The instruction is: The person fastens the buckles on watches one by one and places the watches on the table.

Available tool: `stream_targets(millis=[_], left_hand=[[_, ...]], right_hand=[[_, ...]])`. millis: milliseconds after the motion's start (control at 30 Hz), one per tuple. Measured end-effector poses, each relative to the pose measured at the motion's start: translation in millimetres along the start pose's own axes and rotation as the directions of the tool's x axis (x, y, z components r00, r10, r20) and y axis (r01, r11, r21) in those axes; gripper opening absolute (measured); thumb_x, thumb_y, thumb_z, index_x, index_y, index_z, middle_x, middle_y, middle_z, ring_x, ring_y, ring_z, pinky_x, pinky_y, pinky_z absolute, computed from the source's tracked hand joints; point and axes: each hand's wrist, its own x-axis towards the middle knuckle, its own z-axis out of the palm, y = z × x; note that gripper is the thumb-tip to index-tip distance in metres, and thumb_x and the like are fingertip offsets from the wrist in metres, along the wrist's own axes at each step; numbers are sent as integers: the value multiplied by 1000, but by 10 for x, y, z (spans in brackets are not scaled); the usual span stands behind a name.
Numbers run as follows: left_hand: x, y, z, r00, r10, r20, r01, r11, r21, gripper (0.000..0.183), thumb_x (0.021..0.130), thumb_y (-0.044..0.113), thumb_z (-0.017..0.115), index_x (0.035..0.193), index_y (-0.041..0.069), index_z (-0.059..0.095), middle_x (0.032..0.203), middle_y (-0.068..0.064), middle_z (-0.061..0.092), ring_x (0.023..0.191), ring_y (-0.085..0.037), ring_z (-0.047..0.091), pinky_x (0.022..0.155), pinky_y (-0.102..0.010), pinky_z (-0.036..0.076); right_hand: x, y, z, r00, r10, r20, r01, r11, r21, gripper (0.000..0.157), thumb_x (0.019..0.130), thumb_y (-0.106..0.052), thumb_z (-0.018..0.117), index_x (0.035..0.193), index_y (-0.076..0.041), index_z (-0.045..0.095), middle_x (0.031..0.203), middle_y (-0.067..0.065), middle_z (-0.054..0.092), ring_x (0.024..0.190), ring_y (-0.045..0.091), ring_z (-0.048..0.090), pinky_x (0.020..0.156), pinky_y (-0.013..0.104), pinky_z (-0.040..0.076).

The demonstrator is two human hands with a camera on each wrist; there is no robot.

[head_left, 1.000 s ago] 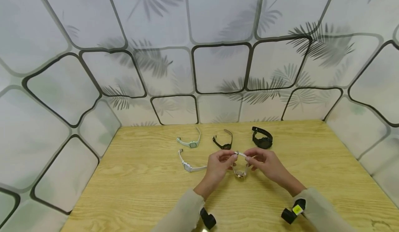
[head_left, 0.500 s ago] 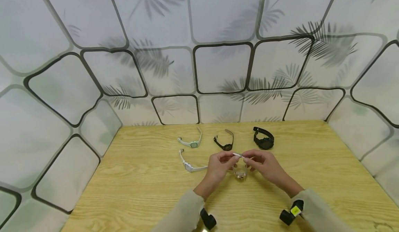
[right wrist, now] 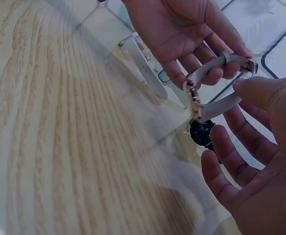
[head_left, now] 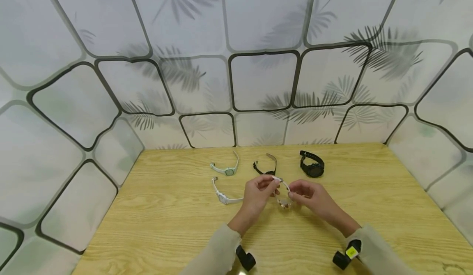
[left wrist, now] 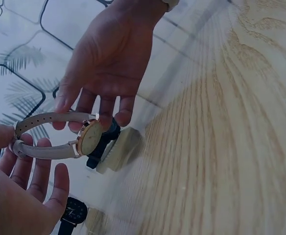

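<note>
A wristwatch with a rose-gold case (left wrist: 90, 138) and a pale strap (right wrist: 220, 105) is held up between both hands above the table, its strap bent into a loop. My left hand (head_left: 256, 195) pinches the strap at its buckle end between thumb and fingers. On the other side of the loop, my right hand (head_left: 312, 195) pinches the strap between thumb and fingertips. The dial faces away from the strap loop. In the head view the fingers partly cover the strap.
Beyond the hands lie a pale green watch (head_left: 229, 171), a thin black watch (head_left: 272, 160) and a large black watch (head_left: 315, 169). A white watch (head_left: 222, 198) rests left of my left hand. The wooden table (head_left: 166, 225) meets patterned walls (head_left: 262, 82).
My left hand has shifted slightly left with the buckle end. The right hand's grip now sits lower along the strap, and the hands are a little farther apart.
</note>
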Motion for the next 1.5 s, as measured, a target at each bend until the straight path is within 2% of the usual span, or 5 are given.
stream_targets(millis=[333, 667, 933, 1400, 1500], left_hand=[[1, -6, -22, 1000, 2, 16, -1, 1000, -13, 20, 97, 12, 74, 108, -4, 73, 102, -25, 73, 78, -18, 71, 72, -26, 58], [-8, -31, 5, 999, 14, 40, -15, 1000, 21, 17, 96, 14, 75, 106, 0, 75, 96, -11, 75, 79, -20, 71, 70, -25, 57], [-22, -60, 12, 999, 17, 46, -20, 998, 57, 17, 96, 16, 76, 106, 3, 76, 103, -20, 74, 81, -23, 71, 70, -24, 57], [-33, -63, 13, 996, 31, 82, -38, 996, 87, 17, 96, 16, 76, 106, 3, 77, 99, -14, 75, 82, -24, 71, 72, -26, 57], [-32, -69, 25, 996, 43, 84, -49, 996, 77, 16, 96, 16, 76, 106, 3, 77, 99, -13, 75, 85, -30, 71, 74, -29, 58]], right_hand=[[-17, -10, 57, 999, -17, -42, 15, 999, -37, 28, 100, -22, 71, 118, -1, 72, 108, 17, 73, 87, 20, 68, 71, 33, 58], [-24, -30, 90, 998, -5, -68, 3, 1000, -30, 27, 99, -22, 72, 119, -3, 74, 111, 13, 74, 87, 22, 68, 69, 35, 59], [-20, 4, 95, 995, -41, -94, 37, 999, -40, 30, 99, -21, 72, 119, 1, 73, 110, 17, 74, 84, 16, 68, 68, 34, 58], [-38, 18, 87, 995, -27, -98, 23, 999, -40, 24, 99, -21, 72, 118, -7, 75, 113, 14, 74, 87, 14, 67, 69, 32, 58], [-37, 17, 80, 996, -37, -87, 34, 999, -40, 23, 100, -20, 71, 118, -6, 75, 112, 14, 74, 87, 16, 67, 69, 33, 58]])
